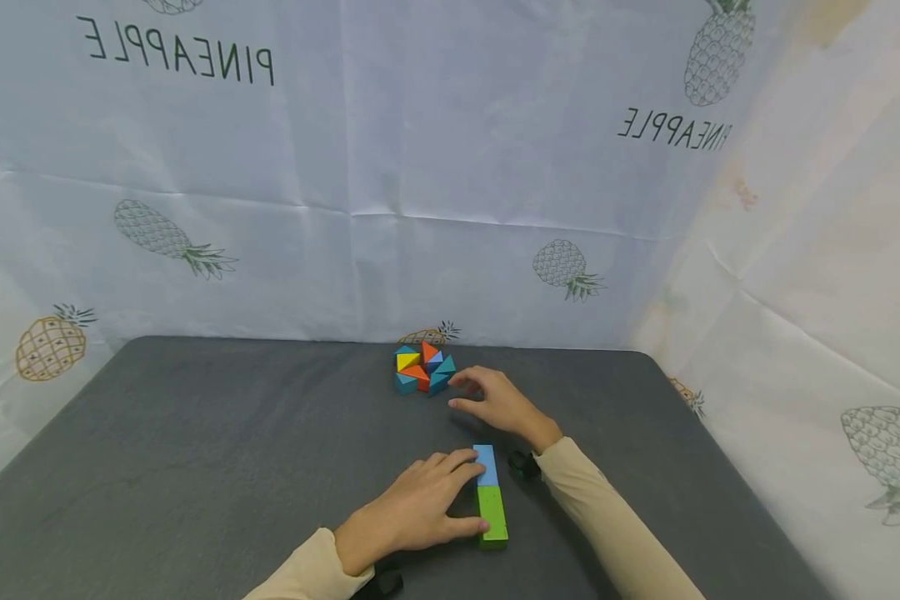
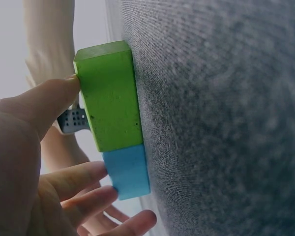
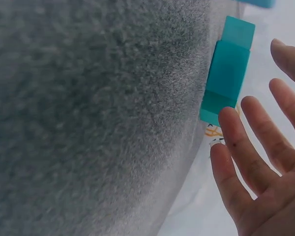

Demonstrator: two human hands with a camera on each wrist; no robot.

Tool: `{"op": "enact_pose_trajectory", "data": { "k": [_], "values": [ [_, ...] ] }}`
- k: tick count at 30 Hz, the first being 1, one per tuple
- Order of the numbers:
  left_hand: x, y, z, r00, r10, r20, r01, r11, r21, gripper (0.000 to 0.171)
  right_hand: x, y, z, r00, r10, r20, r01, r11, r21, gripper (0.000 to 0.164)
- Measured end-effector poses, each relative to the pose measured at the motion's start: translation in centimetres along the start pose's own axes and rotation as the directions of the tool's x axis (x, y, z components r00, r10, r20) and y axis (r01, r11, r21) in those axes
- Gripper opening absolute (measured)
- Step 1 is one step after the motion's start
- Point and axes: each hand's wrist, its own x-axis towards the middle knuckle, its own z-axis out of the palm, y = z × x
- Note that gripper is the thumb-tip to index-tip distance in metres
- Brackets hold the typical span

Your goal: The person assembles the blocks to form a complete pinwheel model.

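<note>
A green block (image 1: 492, 517) and a light blue block (image 1: 487, 468) lie end to end in a line on the dark table. My left hand (image 1: 416, 504) rests against them from the left, its thumb at the green block and its fingertips at the blue one. The left wrist view shows the thumb on the green block (image 2: 110, 103) and loosely spread fingers beside the blue block (image 2: 128, 172). Farther back, my right hand (image 1: 498, 404) hovers with relaxed, parted fingers and nothing held. It is nearest to teal blocks (image 3: 227, 71) on the right side of a colourful block cluster (image 1: 414, 372).
The cluster holds several wedge-shaped blocks in red, yellow, blue and teal, near the back edge of the dark table (image 1: 232, 450). Behind it hangs a white cloth (image 1: 435, 167) printed with pineapples. Each wrist wears a dark strap device (image 1: 523, 465).
</note>
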Motion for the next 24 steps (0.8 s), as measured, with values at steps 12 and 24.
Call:
{"op": "enact_pose_trajectory", "data": {
  "k": [12, 24],
  "values": [
    [-0.1, 0.0, -0.1, 1.0, 0.005, -0.016, -0.005, 1.0, 0.009, 0.071, 1.7, 0.0, 0.5, 0.999, 0.026, 0.025, -0.025, 0.999, -0.035, 0.038],
    [-0.2, 0.1, -0.1, 1.0, 0.006, -0.018, -0.006, 1.0, 0.022, 0.071, 2.5, -0.7, 0.9, 0.997, 0.07, 0.025, -0.067, 0.992, -0.104, 0.038]
  ]
}}
